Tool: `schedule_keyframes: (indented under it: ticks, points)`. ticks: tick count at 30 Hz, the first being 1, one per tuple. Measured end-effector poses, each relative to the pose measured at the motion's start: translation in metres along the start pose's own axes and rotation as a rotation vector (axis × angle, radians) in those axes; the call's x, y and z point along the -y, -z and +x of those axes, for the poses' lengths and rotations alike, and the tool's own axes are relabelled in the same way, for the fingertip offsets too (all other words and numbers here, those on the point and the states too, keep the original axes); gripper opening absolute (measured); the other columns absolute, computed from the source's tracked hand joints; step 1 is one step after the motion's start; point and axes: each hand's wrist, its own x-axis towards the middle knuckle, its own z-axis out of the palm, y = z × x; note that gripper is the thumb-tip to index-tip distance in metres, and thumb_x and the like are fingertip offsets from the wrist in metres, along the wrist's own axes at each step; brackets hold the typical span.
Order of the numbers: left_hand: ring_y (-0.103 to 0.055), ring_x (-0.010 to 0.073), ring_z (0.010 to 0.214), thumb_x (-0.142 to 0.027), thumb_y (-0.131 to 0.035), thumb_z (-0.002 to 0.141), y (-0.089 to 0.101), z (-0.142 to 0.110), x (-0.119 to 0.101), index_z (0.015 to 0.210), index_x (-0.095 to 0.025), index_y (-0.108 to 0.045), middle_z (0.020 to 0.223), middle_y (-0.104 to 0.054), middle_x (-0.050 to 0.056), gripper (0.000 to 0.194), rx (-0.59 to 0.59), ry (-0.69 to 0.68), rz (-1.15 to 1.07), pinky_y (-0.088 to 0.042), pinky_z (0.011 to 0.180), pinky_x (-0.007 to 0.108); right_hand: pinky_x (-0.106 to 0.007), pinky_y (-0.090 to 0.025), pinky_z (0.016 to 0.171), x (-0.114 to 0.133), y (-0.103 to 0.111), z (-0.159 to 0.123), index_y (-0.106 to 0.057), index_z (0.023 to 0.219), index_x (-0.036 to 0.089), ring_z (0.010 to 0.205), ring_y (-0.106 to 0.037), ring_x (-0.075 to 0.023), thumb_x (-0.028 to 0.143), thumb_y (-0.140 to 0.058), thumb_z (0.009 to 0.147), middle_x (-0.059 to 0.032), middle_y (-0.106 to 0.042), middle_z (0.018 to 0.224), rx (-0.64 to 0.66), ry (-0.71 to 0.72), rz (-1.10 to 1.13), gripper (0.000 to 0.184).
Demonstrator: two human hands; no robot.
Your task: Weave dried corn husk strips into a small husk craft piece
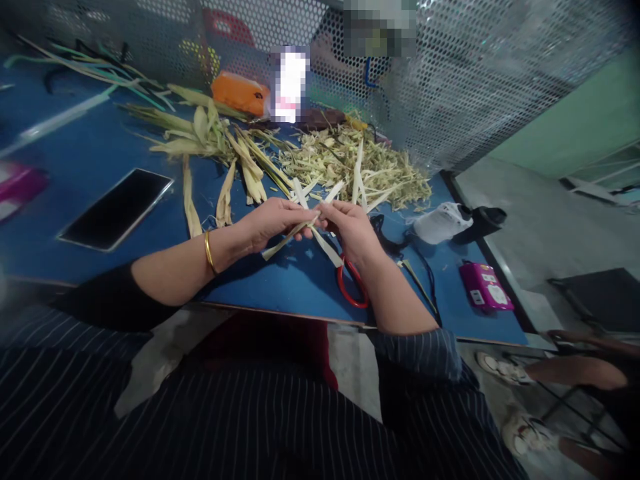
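Both hands meet over the front of the blue table, pinching pale strips of corn husk (327, 248) that cross one another and stick out on several sides. My left hand (280, 223), with a gold bangle at its wrist, grips the crossing from the left. From the right, my right hand (350, 230) closes thumb and fingers on the same strips. How the strips interlace is hidden by the fingers. Red-handled scissors (354, 293) lie under my right wrist, their blades out of sight. Behind the hands is a heap of shredded husk (345, 160); whole husks (205, 133) lie to its left.
A dark-screened phone (117, 210) rests at the left. An orange packet (240, 92) and a bright, blurred-out screen (291, 83) stand by the perforated metal panel (450, 87). On the right are a white bundle (437, 223) and a purple packet (485, 287). Another person's legs (575, 372) show beyond the table.
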Motion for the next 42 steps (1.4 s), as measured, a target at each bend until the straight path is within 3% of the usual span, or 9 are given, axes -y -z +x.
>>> schedule_keyframes:
  ticks: [6,10,15,20,24,27,36,40,42]
  points:
    - [-0.052,0.0088,0.049,-0.029,-0.074,0.072,-0.005,-0.002,0.001,0.070,-0.014,-0.076,0.058,-0.064,0.004,0.015,0.044,0.064,0.013,-0.042,0.048,0.019,-0.025,-0.036,0.054,-0.005,-0.012,-0.002,-0.062,0.062,0.018,0.049,-0.042,-0.0078,0.049,-0.073,0.073,0.0050,-0.049,0.051,-0.130,0.079,0.057,0.035]
    - [-0.054,0.0088,0.048,-0.032,-0.075,0.073,-0.006,-0.002,0.001,0.060,-0.014,-0.072,0.056,-0.065,0.006,0.023,0.084,0.047,0.063,-0.042,0.048,0.019,-0.025,-0.034,0.052,-0.006,-0.012,-0.001,-0.056,0.056,0.018,0.048,-0.039,-0.0072,0.043,-0.072,0.074,0.0049,-0.048,0.051,-0.266,0.132,0.035,0.035]
    - [-0.061,0.0108,0.053,-0.035,-0.076,0.074,-0.005,-0.001,0.004,0.066,-0.012,-0.074,0.066,-0.071,0.009,0.024,0.063,0.018,0.001,-0.048,0.054,0.020,-0.027,-0.039,0.059,-0.005,0.000,0.004,-0.061,0.062,0.018,0.054,-0.045,-0.0103,0.041,-0.062,0.084,0.0023,-0.052,0.055,-0.258,0.190,-0.186,0.032]
    - [-0.071,0.0166,0.074,-0.027,-0.075,0.075,0.001,0.003,0.001,0.081,-0.011,-0.075,0.086,-0.076,0.013,0.017,-0.014,0.056,-0.226,-0.056,0.073,0.026,-0.033,-0.044,0.074,0.006,0.008,-0.006,-0.065,0.088,0.020,0.077,-0.056,-0.0170,0.037,-0.053,0.091,-0.0040,-0.062,0.081,-0.523,0.617,-0.550,0.021]
    - [-0.065,0.0086,0.062,-0.017,-0.074,0.072,0.007,0.007,0.000,0.072,-0.010,-0.073,0.073,-0.072,0.007,0.006,-0.065,-0.016,-0.301,-0.051,0.063,0.018,-0.036,-0.042,0.079,0.013,0.003,-0.016,-0.064,0.107,0.021,0.077,-0.058,-0.0178,0.021,-0.041,0.094,-0.0052,-0.067,0.086,-0.041,0.914,-0.988,0.026]
    - [-0.061,0.0062,0.061,-0.017,-0.074,0.072,0.008,0.010,0.001,0.071,-0.010,-0.074,0.072,-0.071,0.006,0.007,-0.111,-0.060,-0.309,-0.048,0.061,0.015,-0.037,-0.039,0.080,0.010,-0.002,-0.015,-0.059,0.121,0.018,0.080,-0.059,-0.0194,0.015,-0.038,0.092,-0.0074,-0.067,0.091,0.220,0.971,-1.293,0.036]
    - [-0.063,0.0097,0.065,-0.015,-0.082,0.058,-0.003,0.008,0.005,0.068,-0.009,-0.071,0.068,-0.071,0.005,0.016,-0.235,-0.043,-0.371,-0.050,0.067,0.020,-0.033,-0.042,0.086,0.004,-0.014,-0.016,-0.063,0.084,0.018,0.075,-0.053,-0.0173,0.012,-0.030,0.097,-0.0042,-0.061,0.076,0.257,1.171,-1.363,0.036]
    - [-0.064,0.0107,0.066,-0.016,-0.082,0.058,-0.001,0.009,0.003,0.068,-0.008,-0.070,0.068,-0.070,0.006,0.017,-0.241,-0.050,-0.362,-0.051,0.068,0.021,-0.033,-0.042,0.086,0.005,-0.015,-0.019,-0.064,0.097,0.018,0.079,-0.056,-0.0170,0.014,-0.030,0.098,-0.0044,-0.064,0.080,0.233,1.175,-1.304,0.033]
    - [-0.063,0.0100,0.062,-0.014,-0.078,0.061,0.001,0.008,-0.001,0.068,-0.008,-0.069,0.068,-0.069,0.005,0.013,-0.240,-0.029,-0.348,-0.052,0.067,0.022,-0.035,-0.042,0.087,0.006,-0.013,-0.020,-0.061,0.110,0.018,0.084,-0.059,-0.0184,0.020,-0.035,0.099,-0.0063,-0.067,0.088,0.048,1.074,-1.214,0.028]
